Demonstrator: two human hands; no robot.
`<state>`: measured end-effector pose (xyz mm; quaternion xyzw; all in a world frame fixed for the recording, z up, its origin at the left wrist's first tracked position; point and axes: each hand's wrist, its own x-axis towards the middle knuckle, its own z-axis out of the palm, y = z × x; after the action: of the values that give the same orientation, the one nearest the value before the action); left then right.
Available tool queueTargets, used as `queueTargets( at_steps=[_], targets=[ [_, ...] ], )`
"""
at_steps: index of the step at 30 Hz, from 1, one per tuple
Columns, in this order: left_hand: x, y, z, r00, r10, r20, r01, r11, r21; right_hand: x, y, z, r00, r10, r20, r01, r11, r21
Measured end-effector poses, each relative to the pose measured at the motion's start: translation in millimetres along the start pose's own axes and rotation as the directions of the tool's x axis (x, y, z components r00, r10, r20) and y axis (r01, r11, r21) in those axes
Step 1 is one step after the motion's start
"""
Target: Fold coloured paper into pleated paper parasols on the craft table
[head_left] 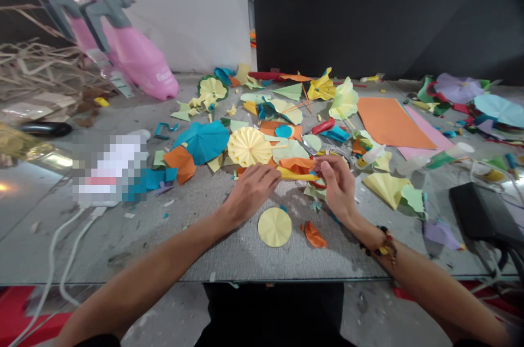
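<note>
A narrow yellow strip (298, 174), probably folded paper, spans the gap between my two hands just above the table. My left hand (256, 186) is closed over its left end, palm down, with the fingertips partly hidden. At the other end, my right hand (336, 180) pinches the strip between thumb and fingers. A pale yellow creased paper disc (274, 227) lies flat in front of me, below the hands. To its right is a crumpled orange paper scrap (315, 234). Just beyond my left hand sits a pleated cream paper rosette (249, 147), beside a blue folded paper piece (201, 141).
Coloured paper scraps and paper flowers cover the table's middle. Orange sheets (395, 123) lie at right, near a black power adapter (485, 210). Pink spray bottles (141, 63) stand at back left. A white device (112, 167) with cables lies at left.
</note>
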<state>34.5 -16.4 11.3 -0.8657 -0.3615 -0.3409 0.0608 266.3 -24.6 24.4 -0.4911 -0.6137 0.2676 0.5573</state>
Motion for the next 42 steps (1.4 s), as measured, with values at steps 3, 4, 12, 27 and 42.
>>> queueTargets(
  at_steps=[3, 4, 12, 27, 42],
  targets=[
    [0.2, -2.7, -0.7, 0.995, -0.056, -0.085, 0.05, 0.997, -0.063, -1.9, -1.2, -0.5, 0.995, -0.07, -0.064, 0.074, 0.995, 0.061],
    [-0.1, -3.5, -0.8, 0.993, -0.067, -0.1, 0.059, 0.995, -0.076, -2.8, -1.1, -0.4, 0.994, -0.095, -0.054, 0.098, 0.993, 0.058],
    [-2.8, -7.3, -0.3, 0.977, -0.099, -0.188, 0.079, 0.991, -0.11, -5.9, 5.2, 1.7, 0.993, -0.114, -0.024, 0.115, 0.993, 0.011],
    [0.9, -9.2, -2.5, 0.974, -0.067, -0.218, 0.056, 0.997, -0.058, 3.3, 0.3, -2.3, 0.991, -0.071, 0.113, 0.08, 0.994, -0.078],
    [-4.1, -11.0, 1.4, 0.989, -0.045, -0.139, 0.046, 0.999, 0.006, 3.1, -1.8, -1.4, 0.986, -0.069, 0.155, 0.082, 0.993, -0.083]
  ],
)
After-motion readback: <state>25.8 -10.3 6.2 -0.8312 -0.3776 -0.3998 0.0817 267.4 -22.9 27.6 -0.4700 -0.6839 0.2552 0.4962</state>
